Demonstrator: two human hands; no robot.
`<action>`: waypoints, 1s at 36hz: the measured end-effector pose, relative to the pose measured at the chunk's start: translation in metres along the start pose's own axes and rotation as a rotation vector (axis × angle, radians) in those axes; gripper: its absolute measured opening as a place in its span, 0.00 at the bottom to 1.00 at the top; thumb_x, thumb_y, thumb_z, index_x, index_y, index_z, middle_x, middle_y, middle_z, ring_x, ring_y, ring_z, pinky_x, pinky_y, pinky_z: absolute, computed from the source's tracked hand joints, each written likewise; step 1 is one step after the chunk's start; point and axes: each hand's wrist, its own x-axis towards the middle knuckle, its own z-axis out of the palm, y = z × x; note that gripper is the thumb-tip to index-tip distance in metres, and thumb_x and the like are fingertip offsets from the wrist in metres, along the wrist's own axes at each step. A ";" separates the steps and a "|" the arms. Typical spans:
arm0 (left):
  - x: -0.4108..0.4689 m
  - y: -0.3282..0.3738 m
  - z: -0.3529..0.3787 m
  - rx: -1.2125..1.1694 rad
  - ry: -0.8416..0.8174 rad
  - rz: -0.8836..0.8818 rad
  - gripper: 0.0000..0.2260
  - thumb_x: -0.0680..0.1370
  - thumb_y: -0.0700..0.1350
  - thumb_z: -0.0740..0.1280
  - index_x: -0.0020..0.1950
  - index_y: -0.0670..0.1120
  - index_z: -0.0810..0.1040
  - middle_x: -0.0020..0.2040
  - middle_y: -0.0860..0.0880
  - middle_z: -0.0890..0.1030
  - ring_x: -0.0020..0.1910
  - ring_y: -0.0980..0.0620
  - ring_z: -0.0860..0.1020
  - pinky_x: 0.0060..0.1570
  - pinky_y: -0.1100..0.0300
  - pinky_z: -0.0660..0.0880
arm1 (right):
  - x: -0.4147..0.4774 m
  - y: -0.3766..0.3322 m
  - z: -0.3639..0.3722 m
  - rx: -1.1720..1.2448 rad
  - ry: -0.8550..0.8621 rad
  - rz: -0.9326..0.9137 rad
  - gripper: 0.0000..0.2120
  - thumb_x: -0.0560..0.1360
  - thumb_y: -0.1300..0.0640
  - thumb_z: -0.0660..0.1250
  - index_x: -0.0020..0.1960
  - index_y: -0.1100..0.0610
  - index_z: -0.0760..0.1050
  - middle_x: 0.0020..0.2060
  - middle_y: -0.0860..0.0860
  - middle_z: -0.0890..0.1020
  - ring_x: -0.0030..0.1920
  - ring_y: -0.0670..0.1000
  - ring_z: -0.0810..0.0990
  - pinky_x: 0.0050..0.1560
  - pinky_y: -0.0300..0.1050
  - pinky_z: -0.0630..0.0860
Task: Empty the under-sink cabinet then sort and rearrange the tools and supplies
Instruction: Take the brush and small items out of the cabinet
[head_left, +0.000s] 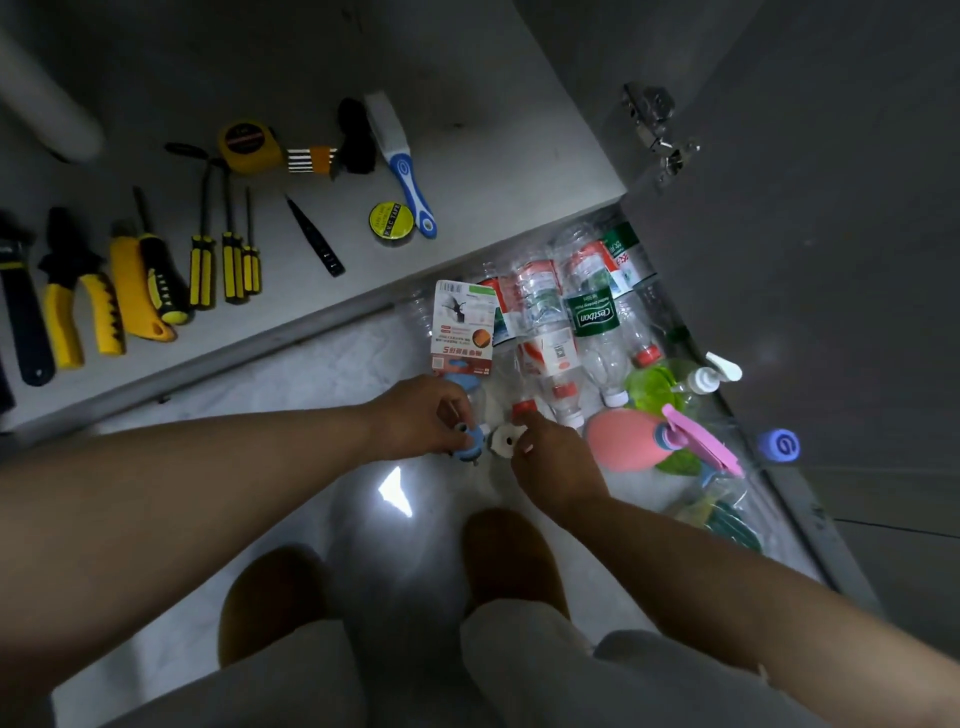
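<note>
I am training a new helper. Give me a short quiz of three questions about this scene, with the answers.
1. True or false: the yellow tape measure lies on the grey cabinet floor, near the screwdrivers.
2. What does the left hand grip? A) a small blue item B) a hammer C) a cup
3. Fill in: the pink spray bottle lies to the ___ of the right hand.
Key: 1 true; 2 A; 3 right.

Clear, crinkled plastic bottles (592, 322) lie on a glossy, smooth floor (311, 364). The hinge (657, 132) is shiny metal, the cabinet shelf (467, 156) looks matt, and the tape roll (391, 223) gleams.
</note>
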 end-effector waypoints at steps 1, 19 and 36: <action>0.001 0.003 0.001 0.008 0.014 -0.001 0.08 0.72 0.47 0.78 0.49 0.51 0.84 0.45 0.52 0.83 0.44 0.55 0.82 0.41 0.66 0.77 | -0.002 -0.001 -0.003 0.029 0.019 -0.015 0.20 0.75 0.58 0.66 0.67 0.53 0.72 0.52 0.54 0.83 0.51 0.57 0.82 0.53 0.51 0.78; -0.011 0.042 0.029 -0.395 -0.153 -0.069 0.10 0.79 0.35 0.69 0.58 0.41 0.84 0.54 0.41 0.85 0.55 0.45 0.84 0.59 0.54 0.81 | -0.035 0.007 -0.013 0.329 0.178 -0.053 0.13 0.74 0.50 0.74 0.58 0.46 0.78 0.48 0.49 0.78 0.43 0.47 0.79 0.42 0.35 0.75; -0.007 0.002 0.009 0.249 -0.003 0.077 0.09 0.80 0.44 0.66 0.58 0.50 0.82 0.54 0.53 0.81 0.54 0.54 0.79 0.54 0.63 0.73 | -0.029 0.036 0.004 0.067 0.132 0.297 0.07 0.77 0.60 0.67 0.54 0.60 0.74 0.52 0.59 0.79 0.50 0.62 0.80 0.52 0.59 0.79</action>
